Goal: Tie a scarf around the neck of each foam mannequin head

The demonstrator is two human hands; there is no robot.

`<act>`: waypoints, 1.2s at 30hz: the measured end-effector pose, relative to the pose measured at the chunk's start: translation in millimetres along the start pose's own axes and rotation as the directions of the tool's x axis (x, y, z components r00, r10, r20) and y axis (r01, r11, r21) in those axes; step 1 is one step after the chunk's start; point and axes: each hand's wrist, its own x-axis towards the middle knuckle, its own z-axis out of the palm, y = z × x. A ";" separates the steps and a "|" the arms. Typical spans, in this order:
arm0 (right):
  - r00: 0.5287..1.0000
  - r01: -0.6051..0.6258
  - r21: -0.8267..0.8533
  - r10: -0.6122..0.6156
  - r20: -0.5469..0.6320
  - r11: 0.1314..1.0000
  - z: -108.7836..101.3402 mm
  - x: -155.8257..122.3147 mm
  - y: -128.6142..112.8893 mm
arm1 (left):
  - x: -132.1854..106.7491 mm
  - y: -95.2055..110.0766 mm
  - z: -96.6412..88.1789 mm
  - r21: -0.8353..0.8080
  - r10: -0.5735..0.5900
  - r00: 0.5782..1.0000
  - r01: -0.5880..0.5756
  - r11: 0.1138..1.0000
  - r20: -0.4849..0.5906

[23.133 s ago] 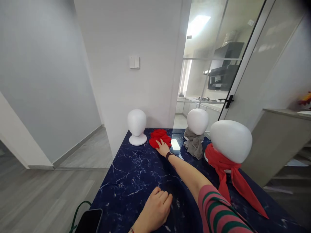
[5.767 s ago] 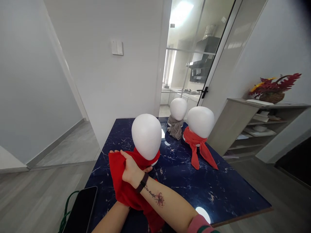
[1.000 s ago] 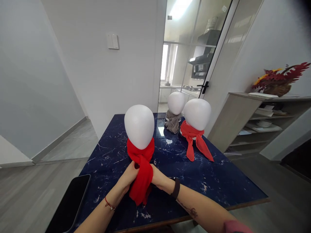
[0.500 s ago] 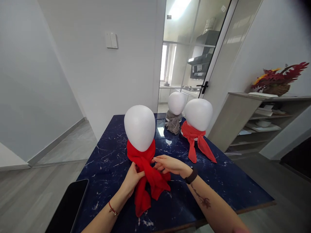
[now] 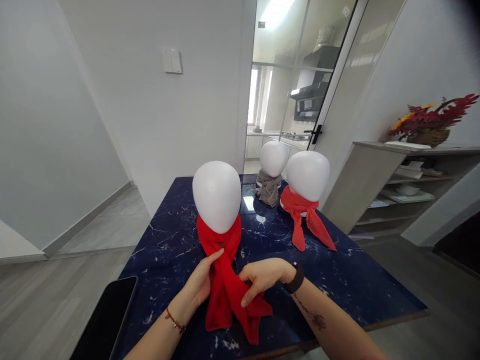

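A bright red scarf point(image 5: 221, 310) wraps the neck of a white mannequin head point(image 5: 216, 195), its two ends crossing in front and lying toward me. At the crossing, my left hand point(image 5: 202, 280) pinches the cloth, thumb on top and the other fingers hidden behind it. My right hand point(image 5: 264, 277), wearing a dark wristband, grips the right-hand end lower down, thumb over the fabric and fingers tucked underneath.
On the dark blue marbled table point(image 5: 161, 250), a second white head wears a coral scarf point(image 5: 300, 205); behind it another has a grey scarf point(image 5: 269, 187). A black phone point(image 5: 107, 317) lies at the left edge. A shelf unit point(image 5: 393, 150) stands right.
My left thumb has moved up onto the scarf's crossing. My right hand has shifted down and taken hold of the right end, which is drawn lower toward me.
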 end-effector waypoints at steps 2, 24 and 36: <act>0.980 -0.033 -0.172 -0.002 -0.201 0.985 0.2 2.6 6.5 | 1.2 -1.1 1.1 0.004 0.002 1.000 -0.002 1.000 -0.021; 0.720 0.523 0.805 0.361 -0.593 0.282 20.3 50.4 18.2 | 10.6 -12.4 -11.9 0.208 0.241 0.970 -0.238 0.949 0.012; 0.740 0.566 0.821 0.394 -0.545 0.072 8.5 55.1 28.6 | 8.1 -6.6 -4.0 0.009 0.063 0.997 -0.063 0.998 -0.045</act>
